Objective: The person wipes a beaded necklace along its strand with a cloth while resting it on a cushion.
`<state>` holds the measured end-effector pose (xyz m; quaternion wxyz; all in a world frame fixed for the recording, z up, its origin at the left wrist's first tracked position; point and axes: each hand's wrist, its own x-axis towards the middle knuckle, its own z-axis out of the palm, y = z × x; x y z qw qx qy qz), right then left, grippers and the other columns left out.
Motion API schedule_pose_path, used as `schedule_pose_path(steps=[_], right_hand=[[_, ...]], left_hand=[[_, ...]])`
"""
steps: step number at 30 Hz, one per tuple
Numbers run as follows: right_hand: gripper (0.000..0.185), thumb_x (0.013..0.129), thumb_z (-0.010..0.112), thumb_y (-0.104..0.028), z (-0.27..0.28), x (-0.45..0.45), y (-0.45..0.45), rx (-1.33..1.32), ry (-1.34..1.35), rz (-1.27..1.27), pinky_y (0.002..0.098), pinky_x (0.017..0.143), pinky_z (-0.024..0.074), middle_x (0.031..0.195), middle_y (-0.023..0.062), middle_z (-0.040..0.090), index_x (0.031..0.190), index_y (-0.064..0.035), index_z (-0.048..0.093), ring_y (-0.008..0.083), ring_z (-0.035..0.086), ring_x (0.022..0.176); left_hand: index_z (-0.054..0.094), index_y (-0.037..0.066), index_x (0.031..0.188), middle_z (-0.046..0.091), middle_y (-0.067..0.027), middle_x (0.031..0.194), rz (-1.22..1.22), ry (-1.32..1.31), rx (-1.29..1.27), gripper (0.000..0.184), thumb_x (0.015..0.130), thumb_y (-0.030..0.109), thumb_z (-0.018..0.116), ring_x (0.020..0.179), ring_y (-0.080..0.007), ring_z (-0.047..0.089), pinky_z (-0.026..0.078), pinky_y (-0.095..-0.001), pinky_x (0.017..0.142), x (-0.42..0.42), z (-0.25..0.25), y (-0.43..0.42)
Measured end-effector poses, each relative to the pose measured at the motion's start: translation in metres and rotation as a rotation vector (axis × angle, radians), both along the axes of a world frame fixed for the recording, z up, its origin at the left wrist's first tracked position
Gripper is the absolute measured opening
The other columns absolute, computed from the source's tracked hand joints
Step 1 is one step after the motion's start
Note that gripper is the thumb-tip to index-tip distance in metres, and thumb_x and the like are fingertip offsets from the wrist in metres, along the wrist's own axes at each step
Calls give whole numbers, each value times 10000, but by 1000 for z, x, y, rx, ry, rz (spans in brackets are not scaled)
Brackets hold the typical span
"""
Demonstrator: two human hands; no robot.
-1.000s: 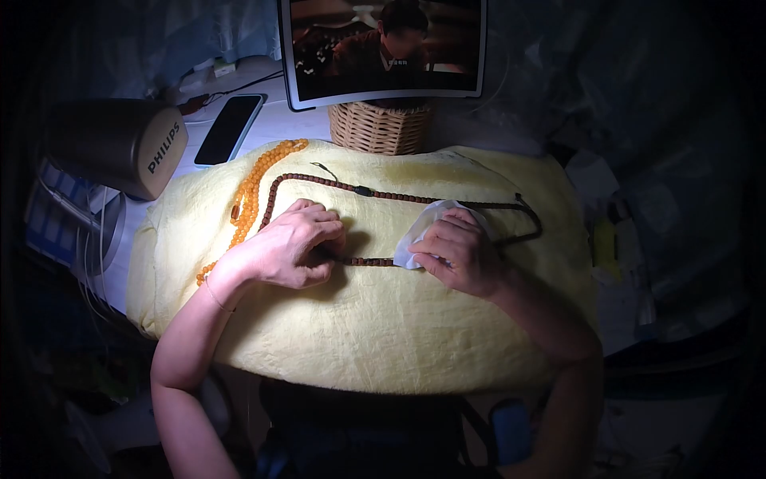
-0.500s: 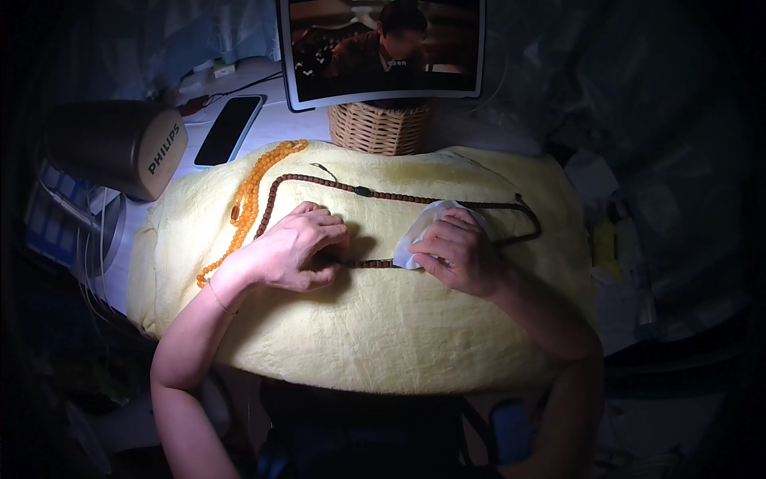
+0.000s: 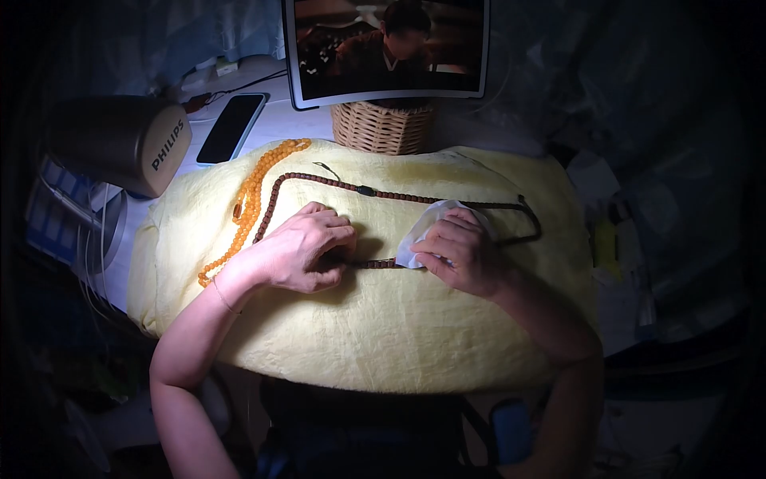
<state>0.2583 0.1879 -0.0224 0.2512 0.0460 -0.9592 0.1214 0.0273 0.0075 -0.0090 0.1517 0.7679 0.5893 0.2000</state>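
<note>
A long loop of dark brown beads [image 3: 403,197] lies on a pale yellow towel [image 3: 351,343], with a black bead and a short cord at its far side. My left hand [image 3: 307,249] is closed on the near stretch of the bead strand, its fingertips partly hidden. My right hand [image 3: 459,251] pinches a white cloth [image 3: 413,241] around the same strand, a short way to the right. Between the hands a short straight piece of the strand shows. Left of the loop rests a string of orange beads [image 3: 254,188], beyond my left forearm.
A tablet [image 3: 387,97] playing a video leans at a wicker basket [image 3: 381,128] behind the towel. A phone [image 3: 232,128] lies at the back left, near a Philips lamp head [image 3: 132,148]. Papers [image 3: 594,180] and cables [image 3: 89,239] sit at the sides.
Both hands keep almost the same place on the bead strand, and the cloth stays in my right hand. The whole view has shifted very slightly.
</note>
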Motion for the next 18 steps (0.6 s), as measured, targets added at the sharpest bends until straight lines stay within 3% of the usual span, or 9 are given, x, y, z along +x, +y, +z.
schedule_pose_path(steps=[14,18], right_hand=[[98,763,754,-160,-1,0,0,-2,9,-1,388,903,444,792,29,630,810,-94,699,230,602,798],[95,765,754,-158,1,0,0,2,4,-7,385,908,445,793,23,632,802,-93,695,227,606,801]], left_hand=[[593,54,923,560,-143,873,-53,-8,9,301,706,239,687,923,-317,553,408,-413,940,3,0,2],[598,46,941,572,-146,879,-5,-30,49,296,744,246,693,908,-315,566,417,-406,929,7,2,1]])
